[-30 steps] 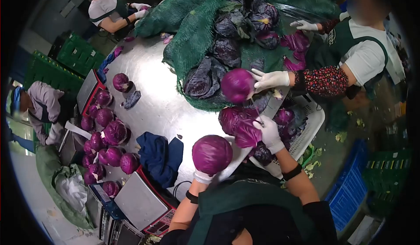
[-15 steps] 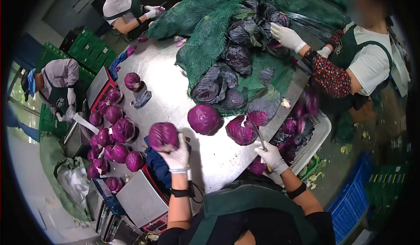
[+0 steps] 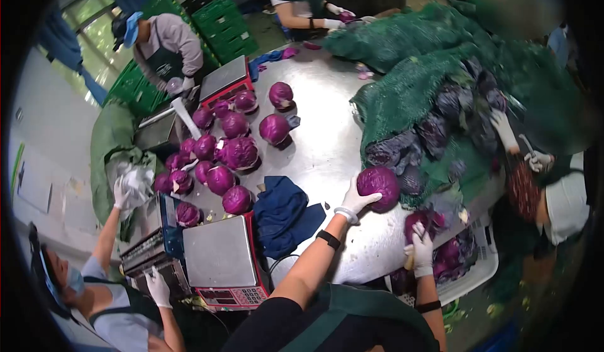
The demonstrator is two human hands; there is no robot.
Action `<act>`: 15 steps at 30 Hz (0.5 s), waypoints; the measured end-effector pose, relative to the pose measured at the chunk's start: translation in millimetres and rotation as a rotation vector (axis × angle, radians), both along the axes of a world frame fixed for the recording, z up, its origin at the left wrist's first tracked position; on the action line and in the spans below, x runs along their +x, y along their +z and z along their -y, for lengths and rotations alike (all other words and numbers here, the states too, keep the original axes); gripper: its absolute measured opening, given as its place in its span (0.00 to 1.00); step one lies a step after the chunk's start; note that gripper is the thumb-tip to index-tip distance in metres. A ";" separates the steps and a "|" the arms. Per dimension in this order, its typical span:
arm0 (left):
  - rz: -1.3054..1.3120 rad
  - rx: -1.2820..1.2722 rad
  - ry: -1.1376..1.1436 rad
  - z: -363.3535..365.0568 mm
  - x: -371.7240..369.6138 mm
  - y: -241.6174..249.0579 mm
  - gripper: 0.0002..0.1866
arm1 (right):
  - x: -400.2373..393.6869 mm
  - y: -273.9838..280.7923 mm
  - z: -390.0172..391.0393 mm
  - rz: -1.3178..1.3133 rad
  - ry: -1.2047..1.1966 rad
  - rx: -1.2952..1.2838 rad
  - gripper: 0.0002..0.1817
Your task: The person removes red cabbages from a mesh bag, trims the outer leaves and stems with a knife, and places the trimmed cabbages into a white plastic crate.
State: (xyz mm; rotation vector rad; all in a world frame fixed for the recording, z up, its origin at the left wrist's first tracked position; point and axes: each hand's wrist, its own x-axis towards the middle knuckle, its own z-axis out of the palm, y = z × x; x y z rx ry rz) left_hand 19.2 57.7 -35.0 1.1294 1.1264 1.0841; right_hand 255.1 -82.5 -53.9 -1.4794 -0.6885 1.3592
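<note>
My left hand (image 3: 357, 201), in a white glove, is closed round the near left side of a round red cabbage (image 3: 380, 187) on the metal table beside the green net. In my gloved right hand (image 3: 423, 251) is a knife (image 3: 409, 259); only its pale handle shows, and the blade is hidden. Its fingertips touch another red cabbage (image 3: 415, 223) at the table's right edge, partly covered by the hand. Dark outer leaves (image 3: 443, 202) lie just beyond it.
Several trimmed cabbages (image 3: 235, 125) cluster at the left, by a scale (image 3: 220, 257) and a blue cloth (image 3: 283, 217). A green net sack (image 3: 409, 88) holds untrimmed heads. Below right stands a white basket (image 3: 484, 267). Co-workers stand around; one person's gloved hand (image 3: 501, 128) touches the heads.
My left hand has let go of its trimmed cabbage, now among those at left, and has taken hold of the one mid-table. The view has swung left, showing another co-worker.
</note>
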 end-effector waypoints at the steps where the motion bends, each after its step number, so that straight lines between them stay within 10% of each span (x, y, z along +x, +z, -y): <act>1: 0.008 0.006 0.020 1.7 -3.1 2.7 0.55 | 14.0 -3.3 2.3 0.017 -0.034 -0.027 0.22; 6: 0.898 -0.327 -0.019 9.0 -25.5 4.7 0.41 | 40.2 11.1 5.5 0.093 -0.042 -0.089 0.22; 8: 0.778 0.034 0.063 10.5 -38.8 4.0 0.40 | 42.3 23.9 10.4 0.139 -0.011 -0.119 0.22; 12: 1.300 -0.179 0.586 15.7 -104.2 46.4 0.46 | 45.7 45.3 16.1 0.289 0.013 -0.009 0.20; 14: 1.820 -0.200 0.383 23.2 -125.2 31.6 0.47 | 40.2 62.1 0.1 0.242 0.062 -0.003 0.20; 15: 1.475 -0.123 0.480 17.2 -114.4 19.2 0.48 | 37.8 61.2 -11.5 0.192 0.089 0.051 0.20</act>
